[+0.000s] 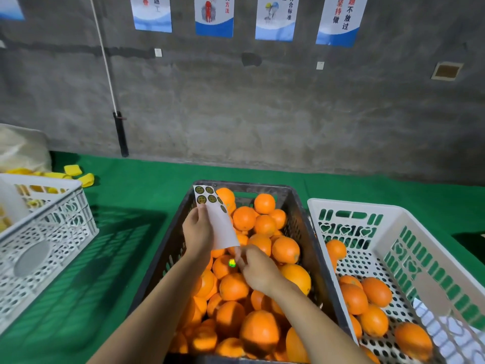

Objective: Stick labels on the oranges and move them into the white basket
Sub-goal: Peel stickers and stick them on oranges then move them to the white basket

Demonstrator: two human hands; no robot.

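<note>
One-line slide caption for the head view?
Left hand holds label sheet over dark crate of oranges; right hand pinches a sticker.

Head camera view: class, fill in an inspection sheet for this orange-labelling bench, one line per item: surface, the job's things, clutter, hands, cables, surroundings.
Surface: green mat covering the bench.
Job's things: dark crate heaped with oranges; white basket on its right with several oranges in it; label sheet with a few round labels left at its top; a small green label at the right fingertips.
Clutter: second white basket on the left, yellow pieces and a pale sack behind it.
Hands: left hand holds the sheet; right hand pinches the label above the dark crate.
Cables: white cord running down the wall.
Surroundings: grey concrete wall, posters along the top.
</note>
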